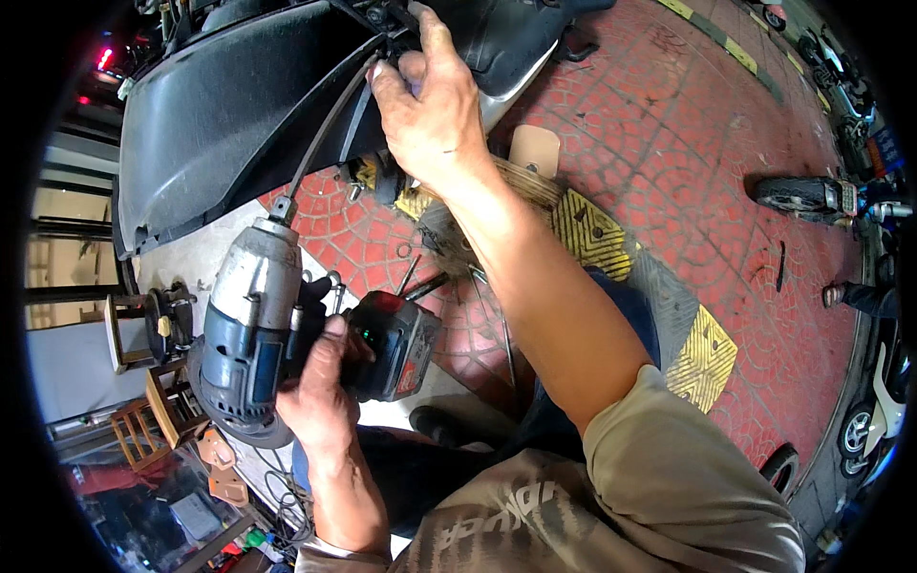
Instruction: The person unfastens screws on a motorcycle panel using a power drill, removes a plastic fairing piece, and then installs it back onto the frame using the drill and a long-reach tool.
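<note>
My left hand [320,392] is wrapped round the grip of a cordless impact wrench [250,306], grey-blue with a silver nose and a black-and-red battery. Its bare square drive points up toward a large black scooter body panel [220,115]. Up at the panel's right side, my right hand [435,119] has its thumb and curled fingers closed at some small dark parts, with the index finger reaching upward. What lies between those fingers is hidden. A thin dark cable [330,124] runs from beside the right thumb down toward the wrench's nose, behind which its lower end is lost.
Yellow-and-black ramp blocks [592,234] lie on the red patterned paving below my right arm. Several thin metal tools sit near the battery. Wooden stools [172,401] stand at left. Parked motorbikes, a wheel [798,194] and another person's foot [834,294] are at right.
</note>
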